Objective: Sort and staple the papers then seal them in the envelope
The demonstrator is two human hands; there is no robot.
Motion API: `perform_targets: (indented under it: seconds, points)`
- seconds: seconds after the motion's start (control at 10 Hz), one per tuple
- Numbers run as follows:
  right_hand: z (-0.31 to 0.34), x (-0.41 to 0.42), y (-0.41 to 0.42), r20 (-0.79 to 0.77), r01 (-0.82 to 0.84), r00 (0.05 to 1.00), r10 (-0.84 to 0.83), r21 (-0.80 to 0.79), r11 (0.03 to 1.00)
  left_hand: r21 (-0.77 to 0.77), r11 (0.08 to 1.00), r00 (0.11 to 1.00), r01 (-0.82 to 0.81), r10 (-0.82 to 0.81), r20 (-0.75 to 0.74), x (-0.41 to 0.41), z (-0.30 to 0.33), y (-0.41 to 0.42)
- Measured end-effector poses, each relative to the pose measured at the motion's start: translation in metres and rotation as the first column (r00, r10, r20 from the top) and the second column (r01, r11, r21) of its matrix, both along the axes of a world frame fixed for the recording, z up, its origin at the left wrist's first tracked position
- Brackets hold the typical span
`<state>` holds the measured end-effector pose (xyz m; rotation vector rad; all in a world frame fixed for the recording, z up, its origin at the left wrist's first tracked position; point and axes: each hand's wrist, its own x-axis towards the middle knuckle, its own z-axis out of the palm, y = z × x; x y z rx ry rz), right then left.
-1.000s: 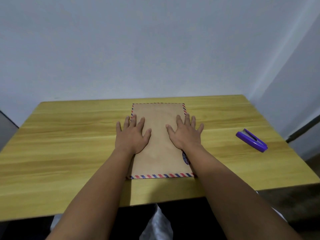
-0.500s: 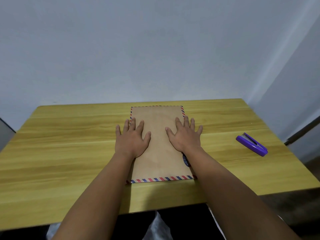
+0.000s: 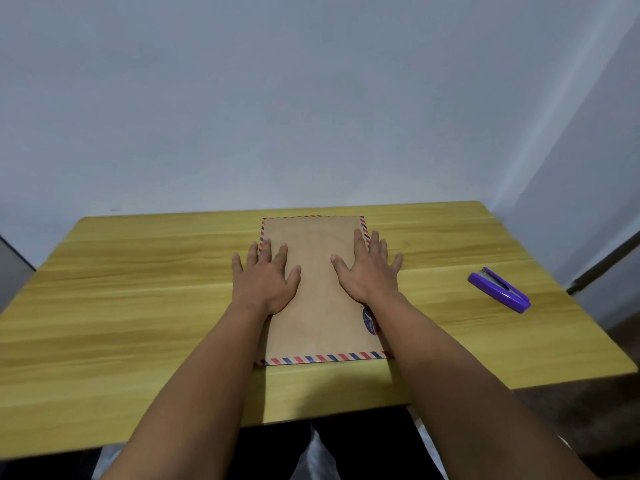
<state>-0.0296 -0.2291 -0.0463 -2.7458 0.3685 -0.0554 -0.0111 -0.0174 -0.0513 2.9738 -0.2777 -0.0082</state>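
Note:
A brown envelope (image 3: pixel 317 299) with red and blue striped edges lies flat in the middle of the wooden table (image 3: pixel 121 306), its long side running away from me. My left hand (image 3: pixel 265 277) rests flat on its left edge with fingers spread. On the right edge lies my right hand (image 3: pixel 369 270), also flat with spread fingers. A round blue and red mark (image 3: pixel 370 320) shows by my right wrist. No loose papers are visible.
A purple stapler (image 3: pixel 498 289) lies on the table to the right, well apart from the envelope. A plain wall stands right behind the table's far edge. The table's near edge is just before my body.
Both hands have slid a little farther up the envelope, staying flat on it. The view has tipped upward slightly, so the table sits lower in the frame.

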Motion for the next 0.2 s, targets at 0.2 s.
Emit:
perform_targets:
  seconds: [0.2]
  points:
    - [0.008,-0.031,-0.016,0.253,-0.065,0.966,-0.062,0.466,0.882,-0.115,0.993,0.992,0.040,-0.025,0.124,-0.042,0.018,-0.021]
